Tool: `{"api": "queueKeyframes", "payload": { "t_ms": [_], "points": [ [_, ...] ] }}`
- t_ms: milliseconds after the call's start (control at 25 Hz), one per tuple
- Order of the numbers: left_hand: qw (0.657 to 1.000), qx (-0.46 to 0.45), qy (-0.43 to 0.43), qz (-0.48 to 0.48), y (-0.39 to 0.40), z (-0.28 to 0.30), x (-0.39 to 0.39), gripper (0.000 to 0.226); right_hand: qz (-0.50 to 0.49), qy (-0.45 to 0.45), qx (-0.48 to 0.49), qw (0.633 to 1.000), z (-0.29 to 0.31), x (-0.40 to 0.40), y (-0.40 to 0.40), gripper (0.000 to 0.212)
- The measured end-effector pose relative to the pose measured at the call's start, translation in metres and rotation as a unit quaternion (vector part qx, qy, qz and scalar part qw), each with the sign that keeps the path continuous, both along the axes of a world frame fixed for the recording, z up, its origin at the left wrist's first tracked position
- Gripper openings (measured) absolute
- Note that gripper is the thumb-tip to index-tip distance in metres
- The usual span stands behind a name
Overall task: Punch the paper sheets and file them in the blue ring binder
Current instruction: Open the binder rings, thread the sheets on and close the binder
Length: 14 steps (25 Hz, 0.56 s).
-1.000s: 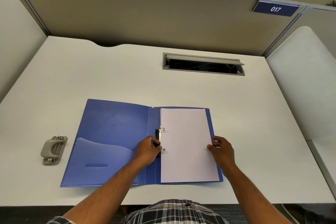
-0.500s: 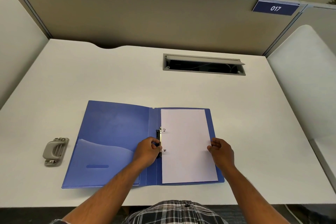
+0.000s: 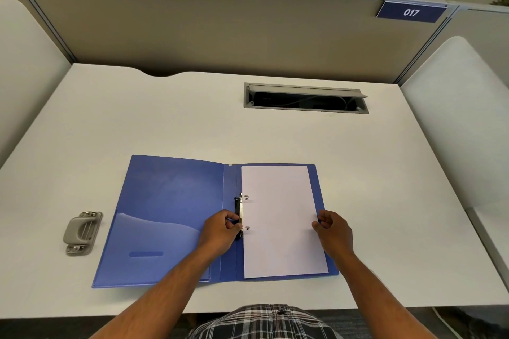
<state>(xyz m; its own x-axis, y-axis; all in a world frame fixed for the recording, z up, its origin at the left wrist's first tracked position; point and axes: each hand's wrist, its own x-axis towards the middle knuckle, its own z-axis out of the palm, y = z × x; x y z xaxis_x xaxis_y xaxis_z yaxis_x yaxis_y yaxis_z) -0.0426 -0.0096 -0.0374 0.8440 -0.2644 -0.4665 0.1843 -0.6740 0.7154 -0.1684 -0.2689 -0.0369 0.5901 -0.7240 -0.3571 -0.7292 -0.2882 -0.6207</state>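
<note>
The blue ring binder [image 3: 170, 201] lies open and flat on the white desk [image 3: 192, 118]. White paper sheets [image 3: 281, 217] rest on its right half, with two metal ring prongs poking through their left margin. My left hand [image 3: 220, 231] pinches the black lever of the ring mechanism [image 3: 238, 208] at the spine. My right hand [image 3: 334, 231] sits at the right edge of the sheets, fingers curled loosely against the paper and the binder's edge. The grey hole punch [image 3: 82, 232] lies left of the binder, apart from both hands.
An open grey cable tray [image 3: 305, 98] is recessed in the desk behind the binder. Beige partition walls stand at the back and both sides, with a blue "017" sign [image 3: 411, 12] at the upper right. The desk's front edge runs just below the binder.
My right hand has slid slightly outward, its fingertips now at the paper's edge rather than on top of it. My left hand stays on the lever.
</note>
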Motion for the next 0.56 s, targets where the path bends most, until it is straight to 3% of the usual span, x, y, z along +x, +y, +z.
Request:
{"api": "queueKeyframes", "payload": {
  "t_ms": [320,560],
  "points": [
    [1.0,-0.027,-0.014,0.0,0.01,-0.002,-0.005,0.004,-0.04,-0.01,-0.015,0.999,-0.001,-0.012,0.002,0.034],
    [0.999,-0.03,-0.02,0.006,0.008,-0.004,-0.002,0.015,-0.046,0.001,-0.018,0.999,-0.003,-0.01,-0.003,0.032]
  ]
}}
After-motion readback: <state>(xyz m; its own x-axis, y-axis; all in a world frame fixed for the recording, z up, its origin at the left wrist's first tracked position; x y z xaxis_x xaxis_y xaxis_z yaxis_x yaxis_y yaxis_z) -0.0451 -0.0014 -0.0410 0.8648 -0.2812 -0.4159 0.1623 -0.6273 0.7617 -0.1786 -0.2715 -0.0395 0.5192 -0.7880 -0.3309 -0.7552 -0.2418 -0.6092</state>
